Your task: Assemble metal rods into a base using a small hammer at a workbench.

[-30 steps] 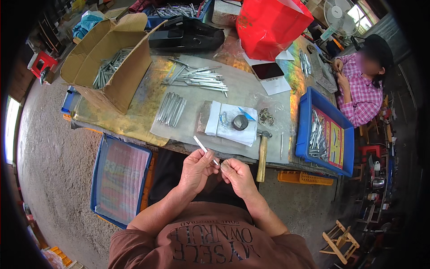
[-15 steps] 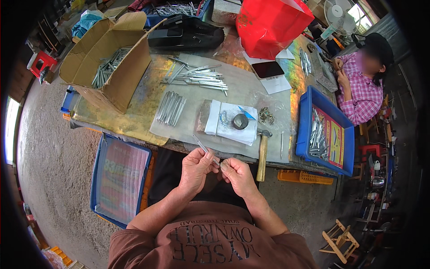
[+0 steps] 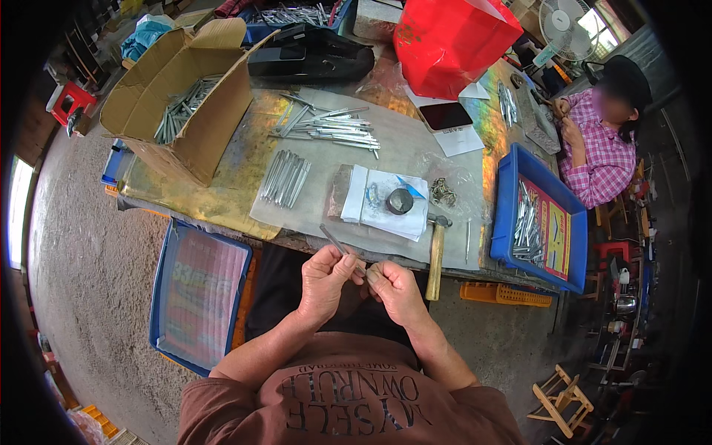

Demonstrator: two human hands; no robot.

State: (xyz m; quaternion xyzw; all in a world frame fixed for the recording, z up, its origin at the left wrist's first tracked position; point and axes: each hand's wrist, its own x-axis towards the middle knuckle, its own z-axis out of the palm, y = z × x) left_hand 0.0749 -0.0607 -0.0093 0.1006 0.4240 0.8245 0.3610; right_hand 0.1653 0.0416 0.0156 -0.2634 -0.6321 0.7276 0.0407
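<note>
My left hand (image 3: 324, 279) is closed on a slim silver metal strip (image 3: 333, 238) just off the table's near edge. One end of the strip sticks out up and to the left. At its other end my right hand (image 3: 395, 291) is closed in a pinch; what lies between those fingertips is too small to make out. Beyond my hands, a neat row of similar silver strips (image 3: 285, 179) lies on the covered tabletop, with a looser heap of strips (image 3: 335, 127) behind it. A hammer (image 3: 436, 259) with a wooden handle overhangs the edge to the right.
A small dark round container (image 3: 399, 201) stands on a paper-wrapped block (image 3: 371, 194). Blue tray (image 3: 503, 222) at right and cardboard box (image 3: 215, 141) at left hold metal pieces. A phone (image 3: 445, 116) lies farther back. A person in a checked shirt (image 3: 604, 167) sits at far right.
The strip in my left hand has turned slightly, showing a broader face. Both hands stay in nearly the same place. The whole view has shifted a little.
</note>
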